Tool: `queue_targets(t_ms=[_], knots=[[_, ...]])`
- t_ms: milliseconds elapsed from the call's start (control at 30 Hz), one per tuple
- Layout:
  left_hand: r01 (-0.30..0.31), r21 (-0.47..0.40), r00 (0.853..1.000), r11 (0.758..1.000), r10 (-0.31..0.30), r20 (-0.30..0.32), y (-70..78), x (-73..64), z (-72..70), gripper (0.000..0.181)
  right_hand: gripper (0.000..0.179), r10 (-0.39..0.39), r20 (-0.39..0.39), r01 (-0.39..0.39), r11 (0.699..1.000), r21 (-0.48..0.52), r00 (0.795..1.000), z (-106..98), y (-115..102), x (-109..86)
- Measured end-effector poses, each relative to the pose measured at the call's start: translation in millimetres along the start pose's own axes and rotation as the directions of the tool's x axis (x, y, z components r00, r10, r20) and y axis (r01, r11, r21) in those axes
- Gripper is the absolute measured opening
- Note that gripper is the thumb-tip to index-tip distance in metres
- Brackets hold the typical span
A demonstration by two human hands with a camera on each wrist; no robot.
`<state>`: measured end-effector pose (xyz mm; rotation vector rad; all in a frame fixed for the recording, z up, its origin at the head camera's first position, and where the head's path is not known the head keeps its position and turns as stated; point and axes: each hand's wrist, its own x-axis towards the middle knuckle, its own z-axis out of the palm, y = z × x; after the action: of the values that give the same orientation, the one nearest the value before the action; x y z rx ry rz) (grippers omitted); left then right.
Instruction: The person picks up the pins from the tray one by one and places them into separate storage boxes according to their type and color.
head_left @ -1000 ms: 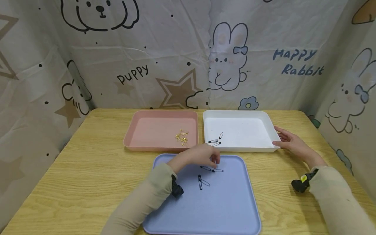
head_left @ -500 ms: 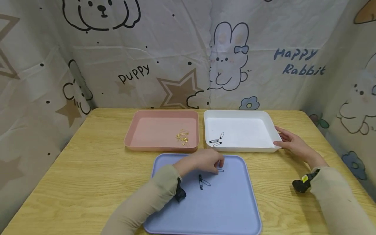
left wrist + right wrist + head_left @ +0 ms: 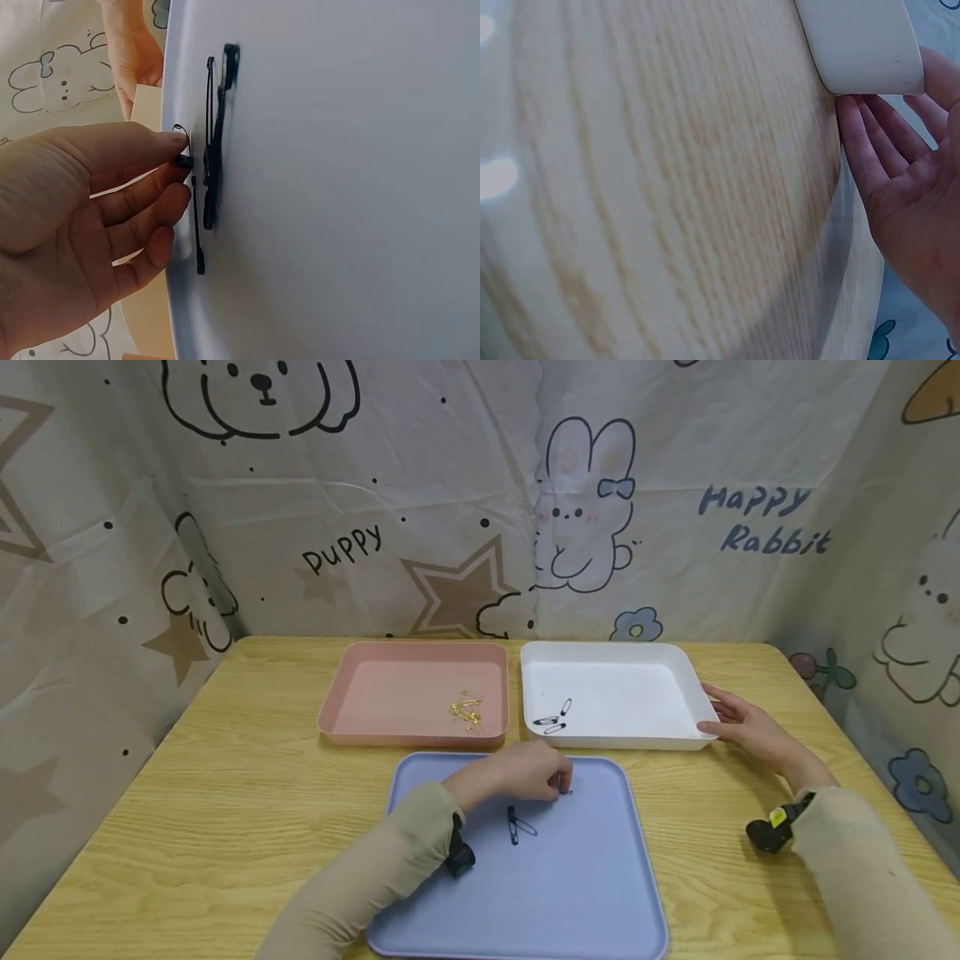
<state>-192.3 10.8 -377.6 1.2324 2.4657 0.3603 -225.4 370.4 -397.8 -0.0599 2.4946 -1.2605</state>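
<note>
My left hand (image 3: 528, 770) is over the far part of the blue tray (image 3: 577, 893). In the left wrist view, its thumb and forefinger pinch a small black safety pin (image 3: 184, 160). Another black safety pin (image 3: 198, 225) lies on the tray just beside these fingertips; in the head view the hand mostly hides it. Closer to me, a pair of black safety pins (image 3: 513, 827) touch or cross each other. My right hand (image 3: 757, 731) holds the right end of the white tray (image 3: 630, 677), thumb over the rim and fingers against the outer wall.
Three black safety pins (image 3: 550, 721) lie in the white tray's near left corner. The pink tray (image 3: 390, 693), to its left, has a small heap of gold safety pins (image 3: 467, 712). All trays stand on a wooden table (image 3: 247, 810) before a printed cloth (image 3: 420, 460).
My left hand has shifted a little right and down to the pins at the blue tray's far side, then its fingertips closed there. The right hand stays on the white tray.
</note>
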Motion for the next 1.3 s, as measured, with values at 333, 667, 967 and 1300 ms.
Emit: queue_targets(t_ms=[333, 667, 967, 1300], knots=[[0.000, 0.017, 1.000, 1.000, 0.000, 0.013, 2.9, 0.4, -3.0, 0.007, 0.083, -0.001, 0.002, 0.001, 1.000, 0.007, 1.000, 0, 0, 0.5], [0.011, -0.028, 0.999, 1.000, -0.013, -0.042, 2.0, 2.3, -26.6, 0.006, 0.083, 0.006, -0.002, -0.006, 1.000, 0.011, 1.000, -1, 0, 1.5], [0.004, -0.076, 0.990, 0.997, -0.014, -0.139, -6.8, 10.9, -48.0, 0.005, 0.083, 0.011, -0.004, -0.011, 1.000, 0.000, 1.000, -2, -2, 0.6], [0.084, -0.307, 0.956, 0.948, -0.164, -0.244, -25.4, 26.5, -52.1, 0.006, 0.082, -0.004, 0.008, 0.004, 1.000, 0.024, 1.000, -2, -1, -0.3]])
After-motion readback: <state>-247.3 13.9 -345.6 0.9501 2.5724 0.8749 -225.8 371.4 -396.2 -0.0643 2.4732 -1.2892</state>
